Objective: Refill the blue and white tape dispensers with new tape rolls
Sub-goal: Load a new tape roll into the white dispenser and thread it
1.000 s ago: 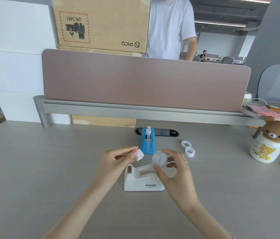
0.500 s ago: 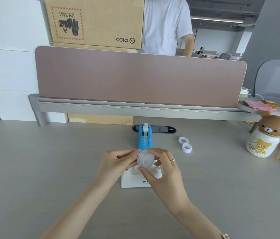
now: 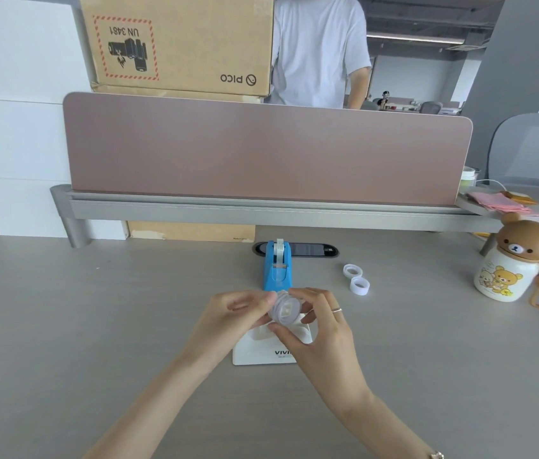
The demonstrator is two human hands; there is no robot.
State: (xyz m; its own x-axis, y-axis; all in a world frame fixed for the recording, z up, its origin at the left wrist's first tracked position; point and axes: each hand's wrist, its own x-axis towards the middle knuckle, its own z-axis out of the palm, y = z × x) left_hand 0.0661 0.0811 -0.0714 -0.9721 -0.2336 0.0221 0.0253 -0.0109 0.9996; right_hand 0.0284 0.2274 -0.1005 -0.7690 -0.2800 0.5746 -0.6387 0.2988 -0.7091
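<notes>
A clear tape roll (image 3: 284,312) with a white core piece in its middle is held between both hands above the white dispenser (image 3: 255,351), whose side reads "VIVID". My right hand (image 3: 319,329) grips the roll's rim from the right and below. My left hand (image 3: 231,318) pinches it from the left, fingertips at the core. The blue dispenser (image 3: 276,271) stands just behind, with a strip of tape running up over its top. Two empty white rings (image 3: 356,279) lie on the desk to the right.
A bear-shaped mug (image 3: 506,263) with a bear keychain stands at the right edge. A pink partition (image 3: 261,150) on a grey rail closes off the back of the desk, with a cable slot (image 3: 314,250) below it. A person in a white shirt stands behind it.
My hands came together: the white core piece from my left hand now sits in the middle of the roll held by my right hand. The camera view shifted slightly.
</notes>
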